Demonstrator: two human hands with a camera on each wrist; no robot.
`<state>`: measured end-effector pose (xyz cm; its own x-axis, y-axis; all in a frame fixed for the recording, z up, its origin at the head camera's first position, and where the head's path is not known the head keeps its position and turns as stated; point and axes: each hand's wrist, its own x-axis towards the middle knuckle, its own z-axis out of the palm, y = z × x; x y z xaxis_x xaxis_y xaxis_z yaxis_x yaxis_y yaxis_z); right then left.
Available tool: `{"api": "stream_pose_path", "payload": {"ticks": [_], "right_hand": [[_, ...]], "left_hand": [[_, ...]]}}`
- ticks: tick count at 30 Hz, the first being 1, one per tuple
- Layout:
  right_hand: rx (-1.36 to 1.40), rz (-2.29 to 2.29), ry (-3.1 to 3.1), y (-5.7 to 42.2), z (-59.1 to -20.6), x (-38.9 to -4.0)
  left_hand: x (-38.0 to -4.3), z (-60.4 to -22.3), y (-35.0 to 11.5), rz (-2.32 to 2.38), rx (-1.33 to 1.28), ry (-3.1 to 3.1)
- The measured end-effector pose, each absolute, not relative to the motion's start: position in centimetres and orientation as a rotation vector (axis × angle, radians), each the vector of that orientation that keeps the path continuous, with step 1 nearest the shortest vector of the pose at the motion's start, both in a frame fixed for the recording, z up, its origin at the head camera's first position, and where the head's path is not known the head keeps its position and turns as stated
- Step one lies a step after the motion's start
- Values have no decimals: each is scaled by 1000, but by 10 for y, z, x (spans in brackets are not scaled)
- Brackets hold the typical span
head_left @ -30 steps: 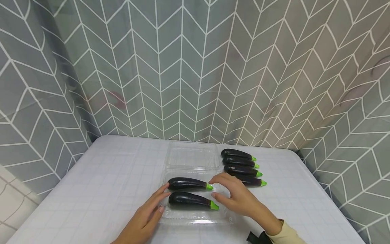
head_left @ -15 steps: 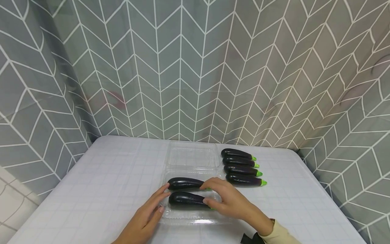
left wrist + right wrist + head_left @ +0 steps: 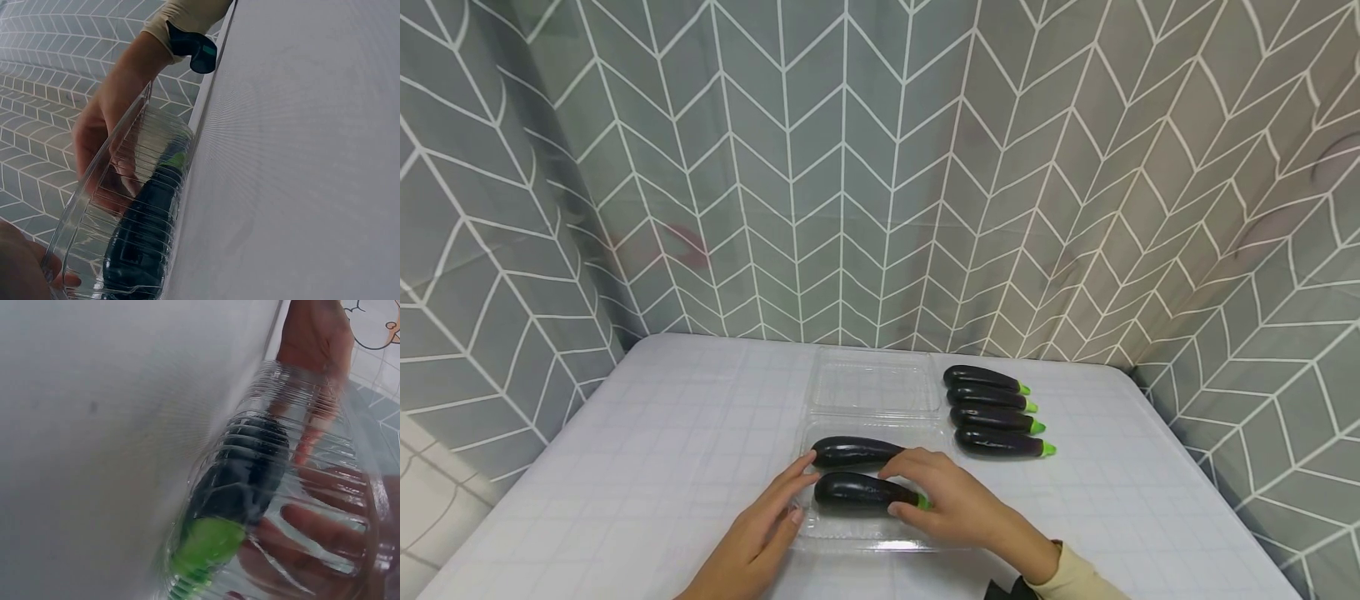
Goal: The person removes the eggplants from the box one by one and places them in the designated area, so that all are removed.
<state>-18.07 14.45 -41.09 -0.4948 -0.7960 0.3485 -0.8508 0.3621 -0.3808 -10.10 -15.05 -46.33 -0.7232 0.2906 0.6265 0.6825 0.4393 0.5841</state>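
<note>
Two dark, glossy eggplants lie side by side in a clear plastic clamshell container (image 3: 850,530). My left hand (image 3: 760,533) rests at the container's left end with its fingers extended. Its fingertips reach over the rim to the round ends of the far eggplant (image 3: 853,451) and the near eggplant (image 3: 861,490). My right hand (image 3: 951,500) curls its thumb and fingers round the near eggplant by its green stem end. Part of the far eggplant and its stem are hidden under that hand. Through the ribbed wall, the right wrist view shows the green stem (image 3: 212,540).
The container's clear lid (image 3: 876,383) lies folded back on the far side. Several more eggplants (image 3: 996,418) lie in a column to its right on the white tabletop (image 3: 700,433). A grey patterned curtain (image 3: 865,167) hangs behind and on both sides.
My right hand has moved left and slightly down from beside the stems, and its thumb and fingers now go round the near eggplant. My left hand stays in place.
</note>
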Motion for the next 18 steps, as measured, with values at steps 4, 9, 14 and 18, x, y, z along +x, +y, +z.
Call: {"api": "stream_pose_path", "payload": {"ticks": [4, 9, 14, 18], "right_hand": [[1512, 750, -2543, 142, -409, -179], [1521, 687, -2575, 136, -407, -179], [1507, 650, -2641, 134, -404, -176], [1466, 594, -2678, 133, -404, -175]], "left_hand": [[-101, -464, -151, -1208, -816, -2265], [-100, -464, -151, -1220, -808, -2277], [-100, -464, -151, -1221, -811, -2271], [-100, -463, -151, -1219, -816, -2267]]}}
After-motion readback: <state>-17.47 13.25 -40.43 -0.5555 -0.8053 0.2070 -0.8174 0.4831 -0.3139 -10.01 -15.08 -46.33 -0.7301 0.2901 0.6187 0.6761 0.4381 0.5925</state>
